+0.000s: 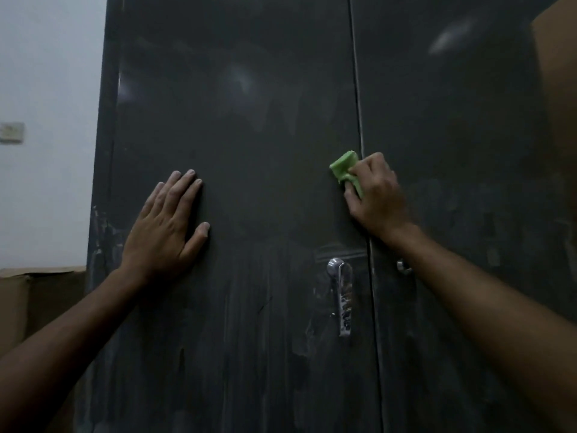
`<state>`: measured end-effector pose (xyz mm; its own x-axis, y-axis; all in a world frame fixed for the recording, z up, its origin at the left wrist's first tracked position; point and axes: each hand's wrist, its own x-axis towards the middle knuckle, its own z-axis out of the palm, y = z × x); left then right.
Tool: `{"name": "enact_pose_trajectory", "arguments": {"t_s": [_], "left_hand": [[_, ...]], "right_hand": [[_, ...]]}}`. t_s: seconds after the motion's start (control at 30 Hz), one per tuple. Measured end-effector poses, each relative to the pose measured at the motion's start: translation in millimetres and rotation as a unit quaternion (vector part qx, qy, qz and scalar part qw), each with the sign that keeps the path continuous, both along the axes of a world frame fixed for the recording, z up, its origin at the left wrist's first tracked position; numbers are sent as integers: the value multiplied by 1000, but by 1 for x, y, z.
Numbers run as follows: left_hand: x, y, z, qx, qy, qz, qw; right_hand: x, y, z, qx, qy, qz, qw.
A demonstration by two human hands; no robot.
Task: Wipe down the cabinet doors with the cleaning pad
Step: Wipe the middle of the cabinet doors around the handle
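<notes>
A tall dark cabinet fills the view, with a left door point(249, 120) and a right door point(452, 120) meeting at a vertical seam. My right hand point(374, 195) grips a green cleaning pad point(343, 168) and holds it against the left door's right edge, at the seam. My left hand point(168, 226) lies flat on the left door with fingers straight. A chrome handle point(343, 295) hangs on the left door below the pad. Smears and streaks mark the lower door surfaces.
A small round lock point(403, 266) sits on the right door beside my right forearm. A cardboard box point(18, 307) stands left of the cabinet under a white wall with a switch plate point(12, 132). Another brown box point(559, 89) edges in at upper right.
</notes>
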<state>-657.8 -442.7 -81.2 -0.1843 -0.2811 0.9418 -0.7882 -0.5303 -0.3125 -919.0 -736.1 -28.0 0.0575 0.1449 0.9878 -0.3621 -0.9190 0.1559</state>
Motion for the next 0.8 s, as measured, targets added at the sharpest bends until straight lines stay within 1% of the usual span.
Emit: {"name": "enact_pose_trajectory", "arguments": {"t_s": [0.03, 0.07, 0.1, 0.17, 0.2, 0.23, 0.3, 0.37, 0.4, 0.43, 0.47, 0.53, 0.57, 0.6, 0.63, 0.67, 0.7, 0.73, 0.77, 0.8], "left_hand": [[0, 1, 0, 1, 0, -1, 1000], [-1, 1, 0, 1, 0, -1, 1000], [-1, 2, 1, 1, 0, 0, 1000], [-2, 1, 1, 2, 4, 1, 1000], [-2, 1, 0, 2, 4, 1, 1000], [-2, 1, 0, 0, 3, 1, 1000], [-3, -1, -1, -4, 2, -1, 1000], [-2, -1, -1, -5, 0, -1, 1000], [-2, 0, 0, -5, -1, -2, 1000], [-2, 0, 0, -6, -3, -2, 1000], [-2, 1, 0, -6, -3, 1, 1000], [-1, 1, 0, -2, -3, 2, 1000], [-1, 1, 1, -2, -3, 0, 1000], [-2, 1, 1, -4, -2, 0, 1000], [-2, 0, 1, -5, -2, 3, 1000], [-2, -1, 1, -6, -2, 4, 1000], [-2, -1, 0, -6, -3, 4, 1000], [-2, -1, 0, -7, -3, 4, 1000], [-2, -1, 0, -7, -4, 4, 1000], [-2, -1, 0, -7, -3, 3, 1000]], "right_hand": [[10, 10, -6, 44, -29, 12, 999], [18, 16, -14, 47, -35, 29, 998], [20, 17, -23, 13, -11, 47, 999], [6, 2, -33, -106, 90, 31, 990], [-6, -10, -28, -143, 120, 6, 982], [-17, -20, -20, -156, 117, -12, 981], [-27, -31, -9, -117, 59, -12, 991], [-13, -25, -17, -50, 7, 9, 999], [-5, -19, -23, -25, -5, 20, 999], [0, -17, -27, -22, 2, 31, 999], [-1, -19, -29, -39, 32, 36, 998], [-18, -33, -26, -119, 110, 7, 987], [-29, -44, -22, -148, 122, -11, 981], [-37, -54, -18, -144, 105, -17, 984], [-43, -61, -15, -98, 58, -4, 993], [-45, -65, -12, -17, -15, 21, 1000], [-43, -66, -11, 62, -79, 35, 994], [-38, -63, -11, 108, -108, 44, 987], [-32, -61, -15, 107, -104, 48, 988], [-29, -61, -20, 67, -74, 56, 993]]}}
